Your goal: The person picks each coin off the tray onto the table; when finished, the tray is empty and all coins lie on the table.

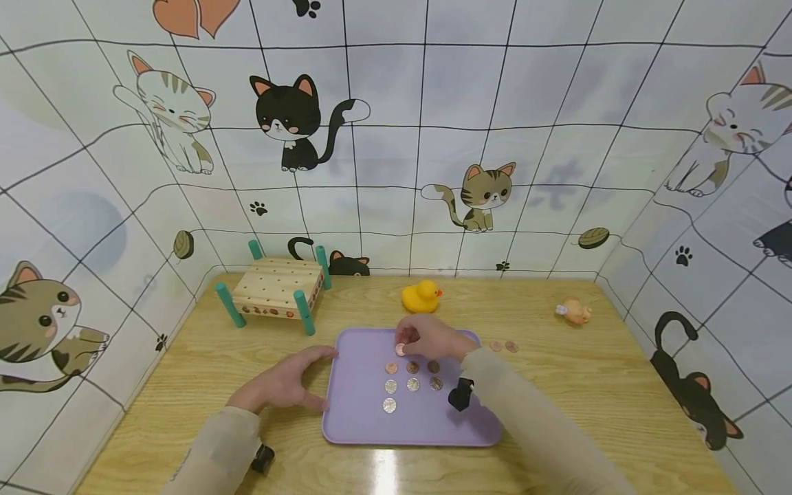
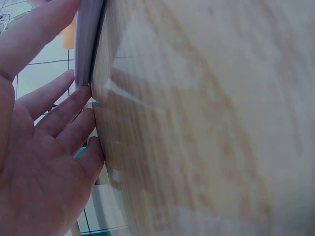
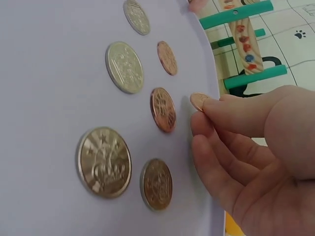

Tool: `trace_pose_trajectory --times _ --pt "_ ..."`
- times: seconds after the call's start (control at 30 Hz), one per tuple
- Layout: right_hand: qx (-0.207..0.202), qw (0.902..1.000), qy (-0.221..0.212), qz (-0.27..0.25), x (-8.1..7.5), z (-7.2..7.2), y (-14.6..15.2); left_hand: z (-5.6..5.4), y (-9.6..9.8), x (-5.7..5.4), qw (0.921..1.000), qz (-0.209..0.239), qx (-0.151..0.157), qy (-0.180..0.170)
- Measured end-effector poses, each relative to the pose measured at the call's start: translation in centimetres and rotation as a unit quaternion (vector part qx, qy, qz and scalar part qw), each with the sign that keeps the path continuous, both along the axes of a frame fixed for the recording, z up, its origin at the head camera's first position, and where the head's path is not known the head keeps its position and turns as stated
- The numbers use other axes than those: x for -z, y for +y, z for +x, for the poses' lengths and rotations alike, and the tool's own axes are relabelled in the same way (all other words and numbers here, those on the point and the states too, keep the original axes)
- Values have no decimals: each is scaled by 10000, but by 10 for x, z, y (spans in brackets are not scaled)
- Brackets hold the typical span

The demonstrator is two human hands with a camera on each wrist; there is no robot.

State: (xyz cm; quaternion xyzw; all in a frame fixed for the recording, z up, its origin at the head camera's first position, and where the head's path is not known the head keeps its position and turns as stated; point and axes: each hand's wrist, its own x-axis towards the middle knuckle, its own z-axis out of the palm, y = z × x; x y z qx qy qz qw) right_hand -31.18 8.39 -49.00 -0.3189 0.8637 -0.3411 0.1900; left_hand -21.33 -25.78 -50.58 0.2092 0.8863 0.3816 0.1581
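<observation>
A lilac tray (image 1: 355,426) lies on the wooden table, with coins set out on it in rows. Between thumb and fingertips, my right hand (image 1: 430,337) pinches a copper coin (image 3: 198,101) over the far part of the tray. Nearest to that hand is a row with a copper coin (image 1: 392,368), another copper one (image 3: 163,109) and a darker, brass-toned coin (image 1: 434,367). Closer to me lie several silvery coins (image 1: 390,386). My left hand (image 1: 281,382) touches the tray's left edge with its thumb and fingertips, the fingers spread and fairly straight.
Two copper coins (image 1: 504,346) lie on the table just right of the tray. Behind it sits a yellow rubber duck (image 1: 421,298). A wooden pegboard stand (image 1: 278,285) with green legs is at the back left, a small orange toy (image 1: 574,311) at the back right.
</observation>
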Motion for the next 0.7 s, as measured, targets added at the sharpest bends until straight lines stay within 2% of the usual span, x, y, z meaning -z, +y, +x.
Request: trace_pose_trajectory --times 0.43,0.7 --pt "114 9999 13 -7 -2 -5 38 -1 0 1 10000 -29 -54 -52" --pt "300 9992 14 -272 -4 -5 66 0 1 0 9999 21 -69 -133"
